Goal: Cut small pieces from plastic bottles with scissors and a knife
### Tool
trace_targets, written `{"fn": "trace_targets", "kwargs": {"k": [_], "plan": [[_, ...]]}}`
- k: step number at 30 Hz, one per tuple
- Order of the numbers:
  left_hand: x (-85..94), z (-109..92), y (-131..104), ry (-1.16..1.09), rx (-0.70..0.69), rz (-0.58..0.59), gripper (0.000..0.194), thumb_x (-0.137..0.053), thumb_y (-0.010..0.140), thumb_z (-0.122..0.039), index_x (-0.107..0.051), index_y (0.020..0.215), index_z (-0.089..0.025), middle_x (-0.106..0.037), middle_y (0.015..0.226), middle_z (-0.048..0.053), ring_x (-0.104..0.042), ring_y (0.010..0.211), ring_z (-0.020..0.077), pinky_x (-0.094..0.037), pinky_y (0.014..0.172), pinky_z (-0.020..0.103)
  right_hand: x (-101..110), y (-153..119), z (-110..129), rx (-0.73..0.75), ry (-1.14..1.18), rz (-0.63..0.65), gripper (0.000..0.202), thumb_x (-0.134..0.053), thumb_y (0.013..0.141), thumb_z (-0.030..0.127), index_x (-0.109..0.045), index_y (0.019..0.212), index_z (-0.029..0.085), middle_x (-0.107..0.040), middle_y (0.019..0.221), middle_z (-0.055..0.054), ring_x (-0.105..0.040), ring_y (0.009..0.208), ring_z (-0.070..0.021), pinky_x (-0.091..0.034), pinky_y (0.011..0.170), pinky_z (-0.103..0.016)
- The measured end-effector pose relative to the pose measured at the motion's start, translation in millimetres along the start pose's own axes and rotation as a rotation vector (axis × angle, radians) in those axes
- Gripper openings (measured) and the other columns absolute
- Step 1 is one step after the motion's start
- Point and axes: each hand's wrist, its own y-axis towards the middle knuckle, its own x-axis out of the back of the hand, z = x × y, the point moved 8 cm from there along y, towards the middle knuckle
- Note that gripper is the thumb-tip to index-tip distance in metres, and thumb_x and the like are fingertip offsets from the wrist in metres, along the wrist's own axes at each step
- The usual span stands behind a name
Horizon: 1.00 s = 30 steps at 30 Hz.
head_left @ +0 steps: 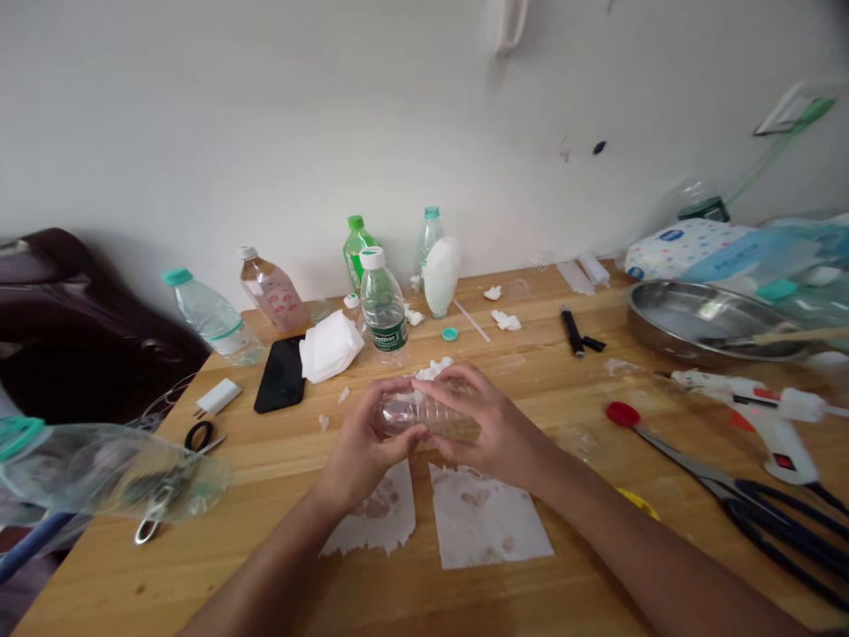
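I have between my two hands a ribbed clear plastic bottle (424,414), lying sideways above the middle of the wooden table (265,566). My left hand (366,435) is curved around its left end, and my right hand (489,423) is curved around its right part. Both hands are half closed: the fingers pass over the far side and the thumbs press on the side near to me, so each one is open only as wide as the bottle. My hands cover much of it, therefore I cannot tell if the bottle is whole, nor if it is touching the table.

Below my hands lie two stained white paper sheets; the left sheet (388,518) has a torn lower edge, and the right sheet (491,526) is beside it with a narrow gap. Just behind the bottle there is a crumpled white tissue (434,368), and a bit farther stands a C'estbon water bottle (386,305) with a white cap. To its left are a stack of white paper (330,347) and a black phone (281,379). On my right side I see the large scissors (720,482), a white glue gun (743,394) and a steel bowl (640,318).
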Motion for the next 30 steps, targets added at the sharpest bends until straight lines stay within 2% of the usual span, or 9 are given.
{"fn": "trace_targets", "kwargs": {"k": [5, 11, 14, 17, 21, 24, 30], "plan": [[3.8, -1, -2, 0.091, -0.042, -0.066, 0.044, -0.077, 0.081, -0.035, -0.057, 0.118, -0.024, -0.059, 0.12, 0.007, -0.069, 0.094, 0.017, -0.059, 0.081, 0.03, 1, 1, 1, -0.031, 0.06, -0.037, 0.06, -0.07, 0.084, 0.026, -0.053, 0.141, 0.033, -0.051, 0.122, -0.007, -0.054, 0.119, -0.0218, -0.047, 0.105, -0.041], [-2.5, -3, -1, 0.145, -0.084, 0.064, 0.054, -0.075, 0.083, -0.03, -0.052, 0.131, -0.03, -0.053, 0.133, 0.007, -0.065, 0.104, 0.0192, -0.058, 0.086, 0.032, 4, 4, -5, -0.081, 0.143, -0.022, 0.056, -0.069, 0.086, 0.029, -0.055, 0.14, 0.031, -0.055, 0.119, -0.007, -0.054, 0.117, -0.0219, -0.047, 0.104, -0.041], [-2.8, -1, -1, 0.181, -0.099, 0.065, 0.057, -0.073, 0.084, -0.027, -0.049, 0.136, -0.034, -0.053, 0.135, 0.006, -0.064, 0.1, 0.0174, -0.058, 0.085, 0.032, 6, 5, -7, -0.109, 0.17, -0.022, 0.054, -0.069, 0.087, 0.033, -0.056, 0.139, 0.032, -0.057, 0.117, -0.006, -0.055, 0.116, -0.022, -0.046, 0.105, -0.043], [-1.9, 3, -2, 0.172, -0.08, 0.071, 0.056, -0.072, 0.086, -0.031, -0.049, 0.137, -0.035, -0.051, 0.14, 0.007, -0.062, 0.111, 0.0221, -0.056, 0.091, 0.037, 6, 4, -8, -0.123, 0.163, -0.022, 0.053, -0.07, 0.087, 0.032, -0.056, 0.138, 0.032, -0.056, 0.117, -0.007, -0.055, 0.116, -0.0221, -0.045, 0.105, -0.043], [0.5, 5, -3, 0.14, -0.078, 0.106, 0.053, -0.066, 0.091, -0.038, -0.048, 0.14, -0.034, -0.05, 0.146, 0.008, -0.049, 0.134, 0.0293, -0.047, 0.106, 0.044, 3, 3, -11, -0.149, 0.165, 0.008, 0.055, -0.069, 0.089, 0.035, -0.053, 0.141, 0.035, -0.053, 0.121, -0.006, -0.051, 0.121, -0.0219, -0.043, 0.108, -0.043], [3.5, 8, -1, 0.116, -0.06, 0.094, 0.047, -0.063, 0.092, -0.04, -0.052, 0.137, -0.034, -0.053, 0.144, 0.008, -0.049, 0.135, 0.0296, -0.044, 0.109, 0.045, -1, 1, -13, -0.172, 0.167, 0.049, 0.058, -0.069, 0.089, 0.038, -0.05, 0.144, 0.038, -0.051, 0.123, -0.006, -0.049, 0.124, -0.0215, -0.043, 0.109, -0.042], [2.9, 10, 3, 0.002, 0.023, 0.046, 0.046, -0.072, 0.086, -0.037, -0.058, 0.129, -0.029, -0.058, 0.14, 0.007, -0.055, 0.13, 0.0287, -0.049, 0.104, 0.041, -5, -1, -12, -0.178, 0.15, 0.064, 0.058, -0.068, 0.089, 0.034, -0.049, 0.144, 0.039, -0.047, 0.126, -0.006, -0.05, 0.124, -0.021, -0.043, 0.109, -0.041]]}}
